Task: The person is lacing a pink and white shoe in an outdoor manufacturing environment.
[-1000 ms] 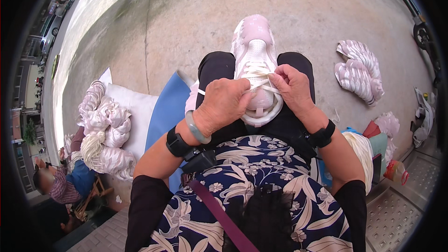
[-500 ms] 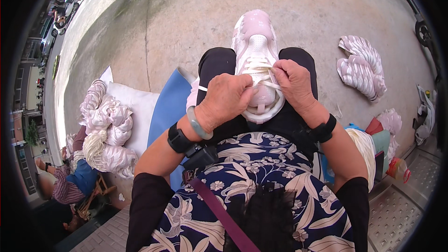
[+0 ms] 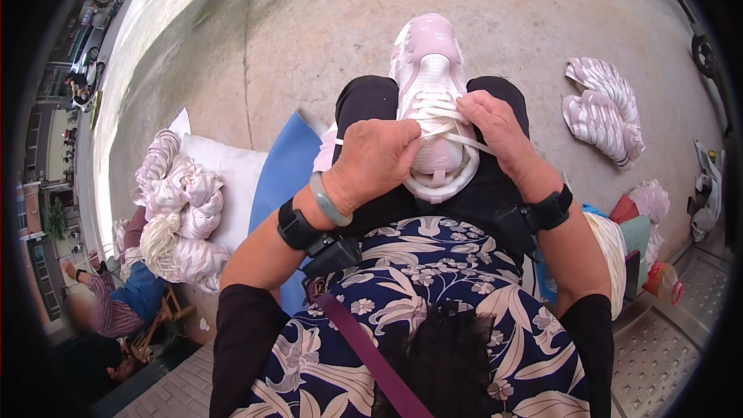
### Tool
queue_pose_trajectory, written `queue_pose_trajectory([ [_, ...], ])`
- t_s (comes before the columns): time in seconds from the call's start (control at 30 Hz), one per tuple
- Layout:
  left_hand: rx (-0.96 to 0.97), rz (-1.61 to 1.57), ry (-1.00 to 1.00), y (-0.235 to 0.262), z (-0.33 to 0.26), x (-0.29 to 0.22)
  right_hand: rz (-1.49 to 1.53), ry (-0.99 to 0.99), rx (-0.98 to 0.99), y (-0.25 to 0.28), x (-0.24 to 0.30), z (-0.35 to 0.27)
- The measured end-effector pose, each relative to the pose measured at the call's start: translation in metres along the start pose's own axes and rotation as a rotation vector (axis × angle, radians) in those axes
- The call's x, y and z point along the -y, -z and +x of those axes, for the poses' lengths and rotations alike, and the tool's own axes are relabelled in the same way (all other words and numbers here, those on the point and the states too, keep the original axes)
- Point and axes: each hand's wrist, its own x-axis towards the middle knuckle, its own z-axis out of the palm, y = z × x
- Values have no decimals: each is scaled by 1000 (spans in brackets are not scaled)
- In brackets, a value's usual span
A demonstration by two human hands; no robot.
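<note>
The pink-and-white shoe (image 3: pixel 434 70) lay between the two hands, toe pointing away from the person, its heel end near the lap and its sides flanked by the knees in black trousers (image 3: pixel 365 99). The left hand (image 3: pixel 373 159), at the left edge of the lacing, pinched the white lace (image 3: pixel 436 112) between thumb and forefinger; the right hand (image 3: pixel 501 130), slightly farther forward, pinched it at the right edge.

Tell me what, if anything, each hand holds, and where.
The left hand pinches the white lace at the left of the sneaker's lacing; the right hand has fingers at the right edge, exact grip hidden.
</note>
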Motion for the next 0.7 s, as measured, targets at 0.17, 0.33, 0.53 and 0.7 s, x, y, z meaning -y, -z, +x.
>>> queue_pose_trajectory([
  [0.17,-67,118,-201,26,-5,1,-58,18,80,3,-4,-3],
  [0.33,-30,390,-352,44,-27,15,-121,164,8,4,-11,-14],
  [0.53,-21,482,-383,36,-38,20,-653,423,-109,1,-10,-46],
  [0.7,-36,432,-464,34,-19,6,-716,425,-111,26,-7,-48],
])
